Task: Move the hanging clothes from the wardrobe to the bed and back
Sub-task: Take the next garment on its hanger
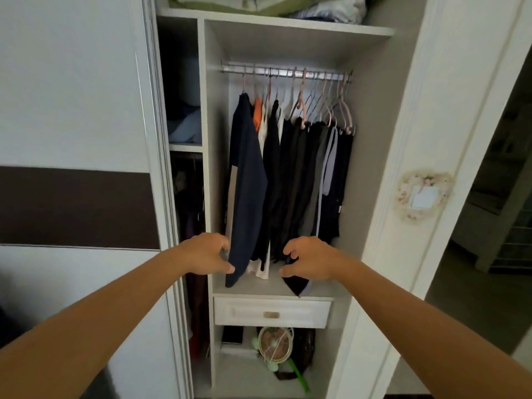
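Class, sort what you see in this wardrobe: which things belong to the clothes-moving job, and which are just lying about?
Belongs to the job:
hanging clothes
hangers
rail
left hand
right hand

Just lying about:
small fan
drawer
folded bedding

Dim, soft daylight; wide-angle bending at edges, slight blur, dark left compartment

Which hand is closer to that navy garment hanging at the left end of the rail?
Left. The left hand is at the navy garment, its fingertips at the lower hem. The right hand is further right, by the lower ends of the black clothes.
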A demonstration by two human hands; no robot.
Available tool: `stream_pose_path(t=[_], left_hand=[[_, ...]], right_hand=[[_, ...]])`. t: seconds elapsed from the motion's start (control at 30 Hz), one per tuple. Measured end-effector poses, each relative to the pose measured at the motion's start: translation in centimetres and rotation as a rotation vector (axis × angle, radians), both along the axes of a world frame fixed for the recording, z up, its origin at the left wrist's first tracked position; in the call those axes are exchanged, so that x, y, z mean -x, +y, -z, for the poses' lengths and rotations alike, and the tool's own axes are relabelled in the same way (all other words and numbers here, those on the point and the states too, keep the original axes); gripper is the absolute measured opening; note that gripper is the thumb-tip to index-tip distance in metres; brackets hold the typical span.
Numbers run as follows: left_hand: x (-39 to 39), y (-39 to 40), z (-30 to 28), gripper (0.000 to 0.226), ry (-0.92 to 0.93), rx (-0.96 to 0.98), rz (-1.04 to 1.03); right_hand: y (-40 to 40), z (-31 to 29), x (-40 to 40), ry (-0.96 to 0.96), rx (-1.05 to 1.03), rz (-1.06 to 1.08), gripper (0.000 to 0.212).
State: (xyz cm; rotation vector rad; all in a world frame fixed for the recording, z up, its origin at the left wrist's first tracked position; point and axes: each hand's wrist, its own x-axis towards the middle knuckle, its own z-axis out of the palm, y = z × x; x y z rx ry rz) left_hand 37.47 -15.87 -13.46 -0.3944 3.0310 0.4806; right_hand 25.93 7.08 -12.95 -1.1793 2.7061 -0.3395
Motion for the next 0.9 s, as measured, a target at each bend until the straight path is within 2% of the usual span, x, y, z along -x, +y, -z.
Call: stream_pose_path(t=[0.13,0.27,0.47,0.63,0.9], left_hand=[[3.0,-4.8,-1.1,0.062,-0.019,0.017,0.038],[5.7,-8.8,-2.1,0.075,0.008,0.021,0.053],[10.0,-13.3,-4.3,0.075,0.085,0.046,0.061],[13.8,-15.8,-5.9,0.074,0.152,0.042,0.046],[20.6,-18.3,-9.6,0.073,0.228,0.074,0.049]], right_hand=[[-5.0,-1.1,2.5,-0.031,0.030,0.034,0.069],[-9.5,-2.1,4.8,-0.037,0.048,0.042,0.061],[-14.5,-4.2,8.5,-0.009,0.039,0.036,0.073],[-17.8,-6.4,12.8,0.054,0.041,0.029,0.072],[-22.9,-12.1,19.8,0.220,0.165,0.000,0.062]])
